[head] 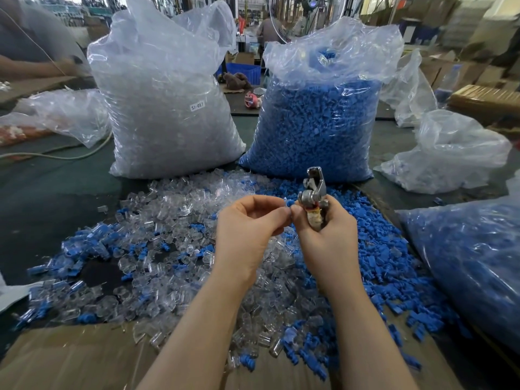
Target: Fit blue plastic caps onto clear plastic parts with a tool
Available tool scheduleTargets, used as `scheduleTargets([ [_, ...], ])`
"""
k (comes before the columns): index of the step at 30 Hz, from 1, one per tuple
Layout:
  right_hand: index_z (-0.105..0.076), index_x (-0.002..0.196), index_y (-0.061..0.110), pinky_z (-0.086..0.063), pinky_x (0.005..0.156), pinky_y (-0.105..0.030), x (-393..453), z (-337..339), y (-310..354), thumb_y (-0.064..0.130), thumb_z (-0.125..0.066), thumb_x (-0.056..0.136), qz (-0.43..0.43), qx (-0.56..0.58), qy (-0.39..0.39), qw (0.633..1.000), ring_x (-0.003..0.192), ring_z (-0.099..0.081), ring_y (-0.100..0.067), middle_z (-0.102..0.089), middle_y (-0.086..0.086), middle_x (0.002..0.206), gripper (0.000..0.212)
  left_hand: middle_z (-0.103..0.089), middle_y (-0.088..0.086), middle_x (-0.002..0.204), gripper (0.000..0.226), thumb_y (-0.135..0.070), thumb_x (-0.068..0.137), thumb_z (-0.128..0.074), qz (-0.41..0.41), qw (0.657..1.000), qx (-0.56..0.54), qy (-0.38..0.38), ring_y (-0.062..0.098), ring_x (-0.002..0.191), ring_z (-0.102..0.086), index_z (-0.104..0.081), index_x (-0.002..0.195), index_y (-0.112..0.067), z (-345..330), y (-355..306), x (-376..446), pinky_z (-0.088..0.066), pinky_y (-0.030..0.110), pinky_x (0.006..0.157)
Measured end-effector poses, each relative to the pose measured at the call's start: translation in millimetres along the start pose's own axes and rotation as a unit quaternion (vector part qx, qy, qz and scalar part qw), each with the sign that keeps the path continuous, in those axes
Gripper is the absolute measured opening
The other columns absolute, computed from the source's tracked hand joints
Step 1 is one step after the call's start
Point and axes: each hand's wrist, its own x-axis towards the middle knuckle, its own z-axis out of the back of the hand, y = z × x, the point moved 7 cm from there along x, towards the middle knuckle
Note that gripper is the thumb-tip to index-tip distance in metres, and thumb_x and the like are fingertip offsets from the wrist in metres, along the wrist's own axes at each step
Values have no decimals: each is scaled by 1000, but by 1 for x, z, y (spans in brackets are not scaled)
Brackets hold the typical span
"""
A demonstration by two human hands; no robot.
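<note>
1. Cardboard (70,358) at 6 o'clock carries loose parts.
2. Left hand (247,220) fingers pinch a blue cap (289,203), centre frame.
3. Right hand (329,229) grips the tool (313,190).
4. Cap: light, stiff, likely slippery; pinch its sides.

Both bare forearms reach forward, hands raised side by side at mid-frame. Left hand (247,223): back toward camera, fingers curled inward, thumb and forefinger tips pinched together. Right hand (326,229): fingers wrapped round a grip, thumb tip touching the left fingertips. Wrists straight, forearms converging slightly.
</note>
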Motion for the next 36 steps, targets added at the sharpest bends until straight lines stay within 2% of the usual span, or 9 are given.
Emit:
scheduleTargets([
  [4,-62,81,20,-51,62,-45,0,-2,-1,24,-67,89,-11,-4,17,1000,65,-58,-15,-65,2,71,10,-74,-1,68,14,1,78,-79,-35,998,48,-17,8,65,-70,-72,78,-12,2,-5,-1,-55,17,63],
  [9,-63,82,22,-46,58,-38,0,-4,-1,23,-66,90,-18,5,43,999,62,-55,-14,-64,4,73,9,-75,2,73,13,-4,78,-80,-51,995,83,-33,14,72,-72,-73,76,-15,6,-6,0,-60,26,72],
  [13,-65,83,25,-52,65,-46,1,-5,-1,21,-65,89,-32,18,64,997,69,-60,-21,-66,2,76,7,-74,-4,72,14,-7,81,-79,-75,990,116,-40,9,69,-71,-72,77,-18,6,-8,1,-58,20,67],
  [16,-65,84,26,-52,67,-49,1,-2,-3,24,-66,87,-37,-4,83,996,67,-60,-20,-66,3,75,5,-73,-5,71,16,-3,84,-74,-79,991,101,-32,5,68,-70,-70,79,-17,6,-7,2,-55,15,65],
  [19,-65,86,24,-53,69,-50,2,2,-9,29,-66,86,-44,-42,119,991,68,-60,-18,-66,4,73,5,-72,-4,69,14,-1,86,-72,-82,994,74,-24,7,68,-71,-69,81,-14,7,-8,3,-54,15,66],
  [26,-59,87,31,-48,64,-40,1,-5,-10,26,-66,87,-23,-91,181,979,65,-55,-7,-63,15,76,8,-72,-6,71,15,0,87,-70,-112,991,72,24,6,69,-70,-68,83,-14,9,-13,5,-54,14,68],
  [30,-56,88,36,-50,68,-42,-1,-8,-11,27,-65,88,-25,-104,200,974,68,-57,-9,-63,12,75,12,-72,-6,73,14,-1,85,-71,-120,989,76,47,8,71,-69,-68,83,-14,8,-14,6,-54,16,70],
  [33,-57,90,37,-49,66,-40,-2,-10,-10,27,-65,88,-22,-99,213,972,68,-57,-7,-63,18,81,12,-72,-5,73,15,0,85,-71,-120,988,75,58,9,71,-69,-68,82,-15,9,-15,6,-54,17,70],
  [36,-58,90,33,-49,67,-43,-2,-9,-8,27,-63,88,-17,-100,223,970,67,-56,-10,-64,11,78,9,-72,-4,72,16,1,85,-71,-118,988,75,71,9,71,-70,-68,82,-14,9,-16,6,-55,19,71],
])
